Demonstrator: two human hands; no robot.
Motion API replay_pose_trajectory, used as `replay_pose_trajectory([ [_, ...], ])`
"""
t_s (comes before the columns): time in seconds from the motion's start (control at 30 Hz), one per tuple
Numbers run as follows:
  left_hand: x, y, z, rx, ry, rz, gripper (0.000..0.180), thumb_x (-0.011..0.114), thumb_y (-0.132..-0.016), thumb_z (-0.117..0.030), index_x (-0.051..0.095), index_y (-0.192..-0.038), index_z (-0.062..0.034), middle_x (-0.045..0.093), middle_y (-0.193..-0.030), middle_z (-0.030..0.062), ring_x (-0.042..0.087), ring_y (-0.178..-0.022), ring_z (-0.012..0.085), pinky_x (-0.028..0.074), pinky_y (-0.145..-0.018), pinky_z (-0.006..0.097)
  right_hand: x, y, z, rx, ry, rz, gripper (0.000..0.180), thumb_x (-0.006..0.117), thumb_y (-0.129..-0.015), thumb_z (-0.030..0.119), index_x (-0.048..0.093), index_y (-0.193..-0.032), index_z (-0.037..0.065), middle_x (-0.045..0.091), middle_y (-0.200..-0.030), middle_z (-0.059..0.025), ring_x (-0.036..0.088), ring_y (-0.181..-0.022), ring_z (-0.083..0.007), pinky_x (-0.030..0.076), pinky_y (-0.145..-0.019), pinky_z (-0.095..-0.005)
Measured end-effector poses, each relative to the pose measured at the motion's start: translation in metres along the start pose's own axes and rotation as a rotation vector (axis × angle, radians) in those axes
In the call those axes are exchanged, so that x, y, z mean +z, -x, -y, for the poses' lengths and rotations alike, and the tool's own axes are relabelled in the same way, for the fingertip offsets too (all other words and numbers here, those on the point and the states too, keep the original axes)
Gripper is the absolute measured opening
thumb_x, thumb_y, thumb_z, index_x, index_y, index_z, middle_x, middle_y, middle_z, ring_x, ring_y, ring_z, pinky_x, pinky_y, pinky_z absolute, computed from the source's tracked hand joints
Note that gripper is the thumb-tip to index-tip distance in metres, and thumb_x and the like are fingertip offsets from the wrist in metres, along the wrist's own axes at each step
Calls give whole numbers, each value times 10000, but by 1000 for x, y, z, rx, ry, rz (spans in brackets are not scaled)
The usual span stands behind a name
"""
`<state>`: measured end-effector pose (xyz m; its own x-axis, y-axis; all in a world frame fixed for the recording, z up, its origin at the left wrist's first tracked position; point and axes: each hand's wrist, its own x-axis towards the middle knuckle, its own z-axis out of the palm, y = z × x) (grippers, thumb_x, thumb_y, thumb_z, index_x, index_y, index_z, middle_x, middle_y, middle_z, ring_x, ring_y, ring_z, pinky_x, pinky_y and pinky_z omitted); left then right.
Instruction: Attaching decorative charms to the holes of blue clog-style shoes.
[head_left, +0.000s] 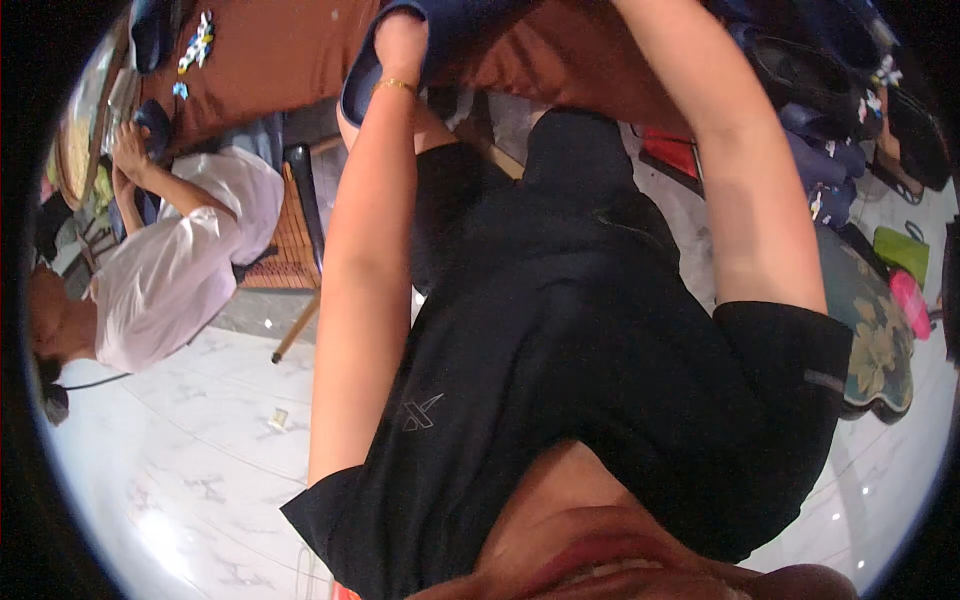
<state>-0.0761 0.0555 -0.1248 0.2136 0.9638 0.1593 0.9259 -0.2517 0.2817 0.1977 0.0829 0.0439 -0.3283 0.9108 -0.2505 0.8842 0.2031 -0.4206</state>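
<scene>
A dark blue slip-on shoe [468,18] lies over the near edge of the brown-covered table [560,62], partly cut off by the top of the picture. My left hand [401,42] reaches into its opening, wrist at the rim, with a thin gold bracelet below. The shoe hides the fingers, so their grip does not show. My right forearm stretches up past the top edge, and the right hand lies outside the picture.
At left, a person in a white shirt [190,265] handles a small dark blue item. Small white, blue and yellow decorations [197,45] lie on the cloth near another blue shoe [151,38]. More blue shoes [828,165] are heaped at right, above a floral cushion [872,335].
</scene>
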Motion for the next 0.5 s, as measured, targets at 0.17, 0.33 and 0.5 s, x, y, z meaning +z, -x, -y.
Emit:
replay_pose_trajectory([
  [0.17, -44, 5, -62, -122, 125, 47, 262, 536, -734, -222, 638, -660, 8, 605, -750, 238, 596, -726, 388, 479, -693, 450, 44, 31, -33, -122, -213, -464, 391, 662, -701, 340, 542, -905, 29, 552, -894, -190, 546, -837, -340, 444, -734, -390],
  [0.33, -55, 14, -70, -123, 145, 40, 206, 543, -694, -171, 638, -661, 8, 605, -753, 233, 600, -708, 381, 482, -684, 446, 52, 54, 5, -153, -201, -713, 210, 600, -717, 177, 532, -822, 9, 547, -790, -161, 549, -741, -297, 442, -646, -394],
  [0.5, -52, 8, -82, -133, 194, -21, 200, 555, -702, -174, 631, -689, 10, 599, -770, 244, 594, -730, 386, 479, -693, 436, 38, 39, -23, -129, -185, -382, 270, 639, -704, 178, 643, -972, 148, 635, -899, -106, 602, -840, -255, 471, -759, -371],
])
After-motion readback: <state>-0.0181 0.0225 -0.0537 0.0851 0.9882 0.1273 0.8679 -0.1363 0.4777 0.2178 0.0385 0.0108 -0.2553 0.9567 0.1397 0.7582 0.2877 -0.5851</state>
